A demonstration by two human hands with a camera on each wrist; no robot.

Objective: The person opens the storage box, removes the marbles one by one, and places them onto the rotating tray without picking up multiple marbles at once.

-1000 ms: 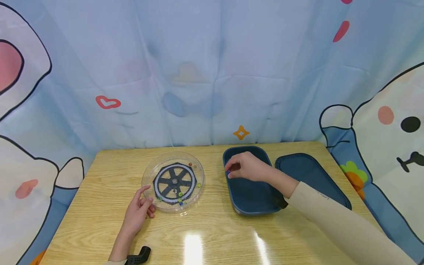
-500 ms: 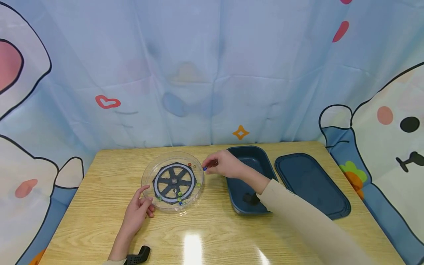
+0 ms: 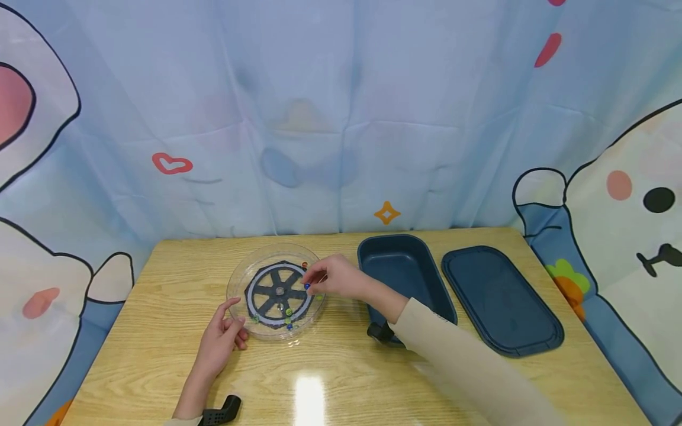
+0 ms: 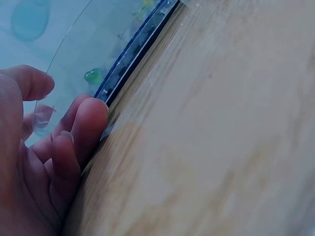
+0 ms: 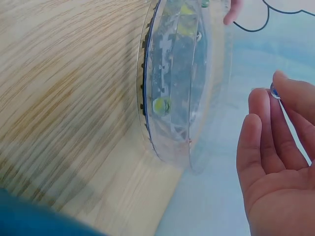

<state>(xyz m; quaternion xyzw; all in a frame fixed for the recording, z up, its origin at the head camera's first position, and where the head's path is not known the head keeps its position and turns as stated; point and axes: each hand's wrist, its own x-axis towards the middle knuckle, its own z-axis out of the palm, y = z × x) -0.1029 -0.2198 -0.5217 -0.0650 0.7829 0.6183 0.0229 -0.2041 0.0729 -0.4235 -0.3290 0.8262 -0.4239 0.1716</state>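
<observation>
My right hand [image 3: 338,277] pinches a blue marble [image 3: 307,286] between thumb and fingertip, above the right side of a clear round dish [image 3: 237,278]. The right wrist view shows the marble [image 5: 275,91] at the fingertips, higher than the dish wall [image 5: 197,98]. A dark, wheel-like piece with spokes [image 3: 279,291] lies in the dish. Several small marbles sit around it: an orange one [image 3: 305,264], a green one [image 3: 289,312], a blue one [image 3: 289,326]. My left hand [image 3: 218,340] grips the dish's left edge; close by, a green marble [image 4: 92,75] shows through the clear wall.
A dark blue, deep rectangular container [image 3: 407,275] stands right of the dish, under my right forearm. Its flat matching lid [image 3: 503,302] lies farther right. All rest on a wooden table [image 3: 256,378], with a printed curtain [image 3: 319,118] hanging behind.
My right hand has moved left from over the blue container to above the dish, carrying the blue marble. My left hand has stayed at the dish's edge.
</observation>
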